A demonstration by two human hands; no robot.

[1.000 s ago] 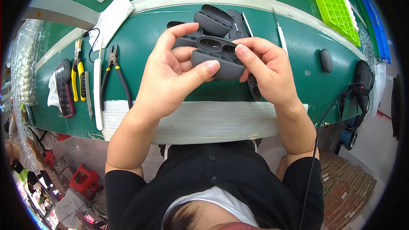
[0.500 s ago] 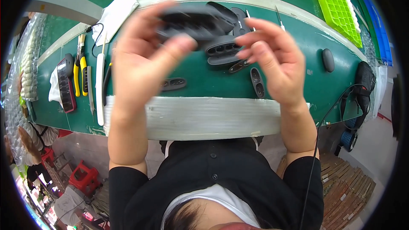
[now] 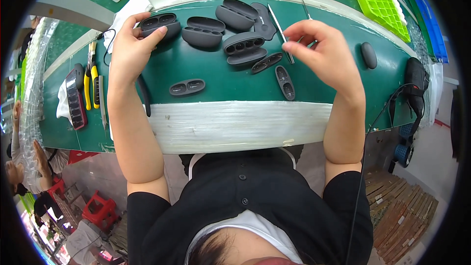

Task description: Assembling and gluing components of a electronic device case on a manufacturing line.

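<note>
The dark grey case point(image 3: 159, 24) with 2 oval hollows is gripped at the far left of the green mat point(image 3: 206, 68), pinched between the thumb and curled fingers of the left hand point(image 3: 130, 49). Just right of those fingers, 3 more grey cases point(image 3: 203, 32) are lined up. The right hand point(image 3: 321, 54) is held above the mat, its thumb and forefinger pressed together beside thin metal tweezers point(image 3: 280, 32). Below its fingertips, 2 flat oval inserts point(image 3: 284, 82) are laid; a third insert point(image 3: 187, 87) is set nearer the left wrist.
</note>
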